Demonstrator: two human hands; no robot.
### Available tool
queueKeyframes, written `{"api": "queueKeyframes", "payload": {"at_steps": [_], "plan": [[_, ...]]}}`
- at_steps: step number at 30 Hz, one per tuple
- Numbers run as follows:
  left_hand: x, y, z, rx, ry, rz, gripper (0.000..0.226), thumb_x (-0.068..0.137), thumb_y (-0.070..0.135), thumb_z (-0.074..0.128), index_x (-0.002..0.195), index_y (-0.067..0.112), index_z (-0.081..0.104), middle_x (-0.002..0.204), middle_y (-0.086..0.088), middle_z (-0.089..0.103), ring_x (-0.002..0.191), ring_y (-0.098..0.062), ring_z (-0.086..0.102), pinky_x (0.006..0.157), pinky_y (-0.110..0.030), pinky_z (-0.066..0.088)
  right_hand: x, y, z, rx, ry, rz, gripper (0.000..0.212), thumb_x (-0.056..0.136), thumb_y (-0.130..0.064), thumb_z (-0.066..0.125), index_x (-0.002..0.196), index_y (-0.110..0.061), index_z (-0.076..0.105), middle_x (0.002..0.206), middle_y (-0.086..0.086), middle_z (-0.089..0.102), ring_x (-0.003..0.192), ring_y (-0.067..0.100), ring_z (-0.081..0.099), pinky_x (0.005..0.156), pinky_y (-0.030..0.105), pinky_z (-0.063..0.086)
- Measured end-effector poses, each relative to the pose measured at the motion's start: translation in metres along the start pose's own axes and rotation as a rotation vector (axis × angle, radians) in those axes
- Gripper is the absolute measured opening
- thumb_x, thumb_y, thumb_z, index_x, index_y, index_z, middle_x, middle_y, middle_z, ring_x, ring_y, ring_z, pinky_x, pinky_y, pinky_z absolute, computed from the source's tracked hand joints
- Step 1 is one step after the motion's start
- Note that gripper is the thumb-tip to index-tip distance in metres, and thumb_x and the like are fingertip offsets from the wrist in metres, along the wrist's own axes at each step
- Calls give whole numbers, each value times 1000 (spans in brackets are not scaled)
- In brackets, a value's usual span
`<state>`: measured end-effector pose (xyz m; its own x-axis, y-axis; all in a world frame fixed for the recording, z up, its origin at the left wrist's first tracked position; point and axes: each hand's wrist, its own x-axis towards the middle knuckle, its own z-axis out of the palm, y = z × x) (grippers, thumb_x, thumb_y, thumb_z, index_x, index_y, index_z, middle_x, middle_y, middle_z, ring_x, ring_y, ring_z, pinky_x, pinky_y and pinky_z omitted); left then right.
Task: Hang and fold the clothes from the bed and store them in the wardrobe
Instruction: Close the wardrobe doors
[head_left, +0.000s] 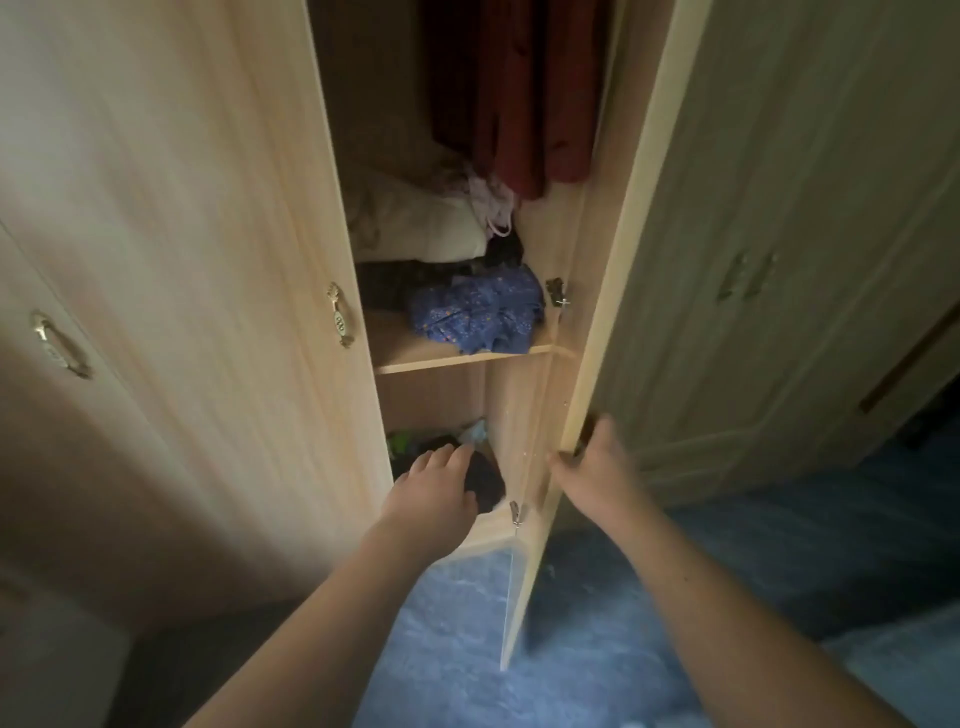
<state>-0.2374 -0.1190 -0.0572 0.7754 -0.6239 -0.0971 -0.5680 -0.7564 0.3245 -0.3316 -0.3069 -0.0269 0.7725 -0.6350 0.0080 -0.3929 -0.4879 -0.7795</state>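
The light wood wardrobe (218, 291) stands in front of me with its right door (618, 260) swung open. My right hand (597, 462) grips the edge of that door low down, thumb on the inner side. My left hand (436, 493) reaches into the bottom compartment, fingers spread over a dark garment (485, 480). On the shelf (467, 357) above lies a crumpled blue patterned garment (480, 312), with a white pillow (415, 228) and pale clothes behind it. Dark red clothes (519, 93) hang at the top.
The left wardrobe door (182, 312) is closed, with a brass handle (340, 315); a second handle (60, 345) sits further left. Another wardrobe (779, 286) stands to the right behind the open door. Blue carpet (441, 649) covers the floor below.
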Motion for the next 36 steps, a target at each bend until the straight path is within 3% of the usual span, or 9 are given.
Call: {"api": "queueKeyframes", "payload": {"at_steps": [5, 8, 12, 17, 20, 25, 29, 32, 36], "plan": [[-1, 67, -2, 49, 30, 92, 61, 97, 34, 44, 154, 25, 25, 160, 1, 31, 148, -24, 26, 118, -44, 31, 9, 39, -88, -33, 39, 155, 45, 88, -32, 71, 121, -13, 47, 98, -3, 55, 95, 22, 62, 78, 28, 43], [-1, 93, -2, 59, 69, 97, 62, 97, 33, 43, 155, 25, 24, 160, 0, 31, 149, -25, 25, 119, -44, 29, 10, 57, -115, -23, -30, 150, 42, 89, -27, 68, 124, -15, 48, 109, -5, 61, 91, 16, 57, 82, 31, 46], [-4, 110, 0, 65, 125, 46, 58, 97, 31, 44, 153, 26, 28, 158, 0, 34, 148, -26, 26, 119, -44, 28, -16, 75, -122, -111, -35, 73, 48, 88, -24, 63, 132, -19, 45, 124, 0, 59, 110, 20, 60, 90, 35, 49], [-4, 105, 1, 69, 137, -39, 60, 98, 34, 46, 154, 28, 25, 161, 0, 30, 150, -27, 23, 122, -44, 25, -35, 61, -100, -437, -83, -223, 71, 95, -34, 50, 154, -22, 13, 160, 5, 22, 146, 27, 24, 117, 43, 30], [-4, 85, -6, 69, 156, -93, 61, 98, 36, 46, 154, 28, 25, 161, 1, 30, 150, -27, 23, 122, -44, 24, -15, 40, -75, -564, -102, -368, 70, 98, -43, 43, 156, -24, 9, 165, 4, 14, 151, 27, 13, 122, 43, 17], [12, 25, -31, 63, 224, -205, 59, 98, 36, 46, 153, 24, 28, 157, 1, 36, 146, -24, 29, 116, -43, 33, 32, 2, -7, -648, -185, -505, 68, 99, -51, 31, 157, -27, 7, 165, 5, 14, 151, 30, 10, 121, 48, 18], [49, -35, -48, 34, 235, -241, 58, 100, 33, 45, 154, 23, 26, 158, 0, 34, 146, -25, 30, 115, -44, 35, 76, -35, 55, -645, -236, -541, 67, 98, -54, 26, 157, -28, 7, 166, 4, 8, 152, 30, 8, 122, 46, 16], [94, -84, -60, -21, 247, -255, 57, 100, 32, 45, 154, 22, 27, 156, 0, 38, 143, -24, 34, 110, -42, 40, 110, -63, 99, -634, -250, -554, 71, 96, -51, 37, 157, -25, 13, 165, 5, 13, 151, 29, 12, 121, 46, 20], [157, -139, -80, -206, 338, -326, 53, 99, 27, 48, 150, 20, 32, 149, -2, 44, 131, -28, 49, 104, -42, 45, 156, -96, 152, -627, -306, -516, 70, 99, -49, 38, 158, -27, 7, 166, 3, 8, 153, 26, 4, 124, 43, 13]]}}
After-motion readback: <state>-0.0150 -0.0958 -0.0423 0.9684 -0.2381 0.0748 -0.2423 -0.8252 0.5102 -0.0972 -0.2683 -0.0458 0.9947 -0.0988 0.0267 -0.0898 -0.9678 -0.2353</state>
